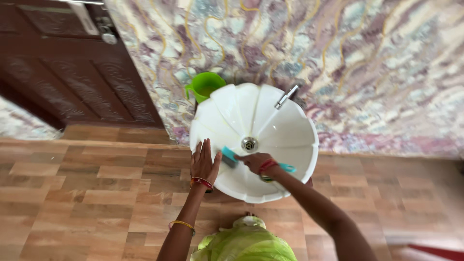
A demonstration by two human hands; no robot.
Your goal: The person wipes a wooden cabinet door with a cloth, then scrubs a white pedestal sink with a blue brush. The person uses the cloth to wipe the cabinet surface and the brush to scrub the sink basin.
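A white fluted wash basin (290, 130) stands against a marbled wall, with a metal drain (249, 143) at its centre and a chrome tap (286, 96) at the back. My left hand (204, 162) lies flat on the basin's front left rim, fingers spread. My right hand (254, 161) grips a teal scrub brush (229, 157) by its handle, whose end (289, 167) shows behind my wrist. The brush head presses on the inner front wall of the basin, close to my left thumb. Red bangles circle both wrists.
A green plastic mug (205, 85) sits behind the basin's left edge by the wall. A dark carved wooden door (72, 72) is at the upper left. Brown wood-look tiles (87, 193) cover the floor. My green garment (246, 241) shows below.
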